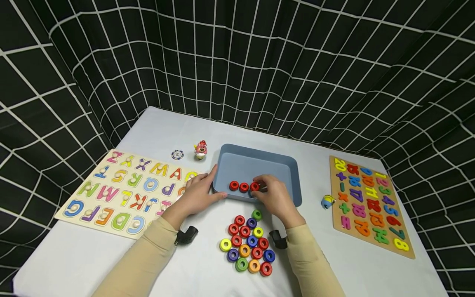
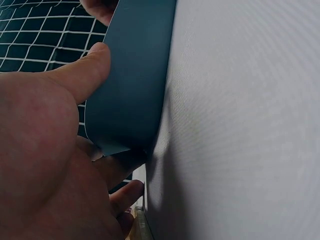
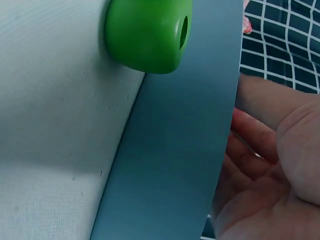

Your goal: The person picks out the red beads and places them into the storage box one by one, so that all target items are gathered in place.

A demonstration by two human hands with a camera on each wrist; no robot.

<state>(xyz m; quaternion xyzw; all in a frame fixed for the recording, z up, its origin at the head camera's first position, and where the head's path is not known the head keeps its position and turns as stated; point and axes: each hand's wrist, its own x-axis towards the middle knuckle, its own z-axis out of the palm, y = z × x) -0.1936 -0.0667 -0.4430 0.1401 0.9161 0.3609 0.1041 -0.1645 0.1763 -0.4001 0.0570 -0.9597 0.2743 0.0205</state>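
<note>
Apparently, the work is barely begun; three red rings [image 1: 243, 191] are lined up in the blue tray [image 1: 256, 167], while the other rings [image 1: 245, 236] (several reds among mixed colours) are left on the table [image 1: 204, 268]; the rightmost red ring [image 1: 252, 186] is pinched between thumb and fingertips of the right hand [image 1: 276, 198]; the tray's near-left corner is braced by the left hand [image 1: 200, 192], fingers spread.

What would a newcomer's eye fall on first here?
Probably the colourful beads clustered on the white table. Then the blue-grey tray beyond them, where the right hand pinches the rightmost of three red beads and the left hand touches its left end. An alphabet puzzle board lies leftmost.
</note>
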